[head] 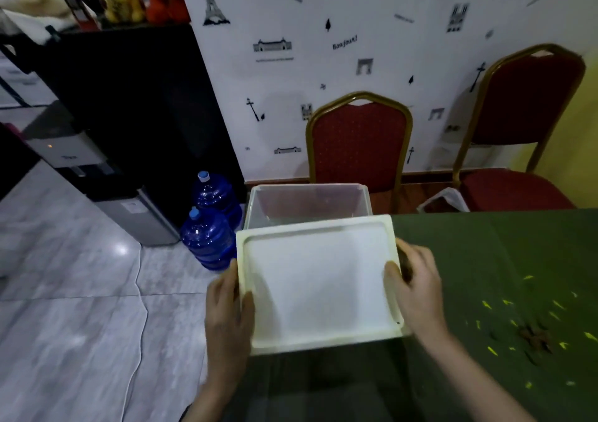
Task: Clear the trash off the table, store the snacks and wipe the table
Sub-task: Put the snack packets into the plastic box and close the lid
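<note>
With both hands, left (228, 305) and right (415, 287), closed on the white lid (318, 284) at the tabletop (485, 260) corner, before the clear box (307, 203) at 12 o'clock, we may drop it over the edge.

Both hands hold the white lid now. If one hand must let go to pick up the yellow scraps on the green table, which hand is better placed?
The right hand. It grips the lid's right edge, on the side where the yellow scraps lie on the green table. The left hand is at the table's left edge, farther away.
</note>
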Demonstrator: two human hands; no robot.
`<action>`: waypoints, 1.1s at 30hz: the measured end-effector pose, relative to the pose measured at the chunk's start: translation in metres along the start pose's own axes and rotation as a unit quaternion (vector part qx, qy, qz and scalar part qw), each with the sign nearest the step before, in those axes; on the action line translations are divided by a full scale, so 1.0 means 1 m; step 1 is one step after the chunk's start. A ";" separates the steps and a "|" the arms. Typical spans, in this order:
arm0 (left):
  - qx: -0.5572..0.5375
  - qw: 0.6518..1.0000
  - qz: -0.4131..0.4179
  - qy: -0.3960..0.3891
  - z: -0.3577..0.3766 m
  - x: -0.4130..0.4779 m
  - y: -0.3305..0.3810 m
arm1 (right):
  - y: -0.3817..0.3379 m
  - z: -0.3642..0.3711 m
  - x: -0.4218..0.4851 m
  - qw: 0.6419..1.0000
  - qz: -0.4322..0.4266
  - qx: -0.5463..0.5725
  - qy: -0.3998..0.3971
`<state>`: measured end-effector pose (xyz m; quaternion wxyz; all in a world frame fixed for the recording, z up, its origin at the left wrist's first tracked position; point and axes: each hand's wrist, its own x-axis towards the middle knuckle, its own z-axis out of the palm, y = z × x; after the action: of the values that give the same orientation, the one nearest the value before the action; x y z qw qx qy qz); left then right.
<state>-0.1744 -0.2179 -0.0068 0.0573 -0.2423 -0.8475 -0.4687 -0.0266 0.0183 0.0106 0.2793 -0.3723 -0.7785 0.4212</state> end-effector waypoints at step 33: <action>0.100 0.994 0.049 -0.005 0.075 0.151 -0.032 | 0.010 0.064 0.101 0.969 -0.110 -0.222 0.000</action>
<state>-0.3113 -0.1162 -0.0239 0.0999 -0.2790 -0.8775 -0.3770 -0.1280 0.0752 -0.0166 0.2344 -0.3372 -0.8887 0.2041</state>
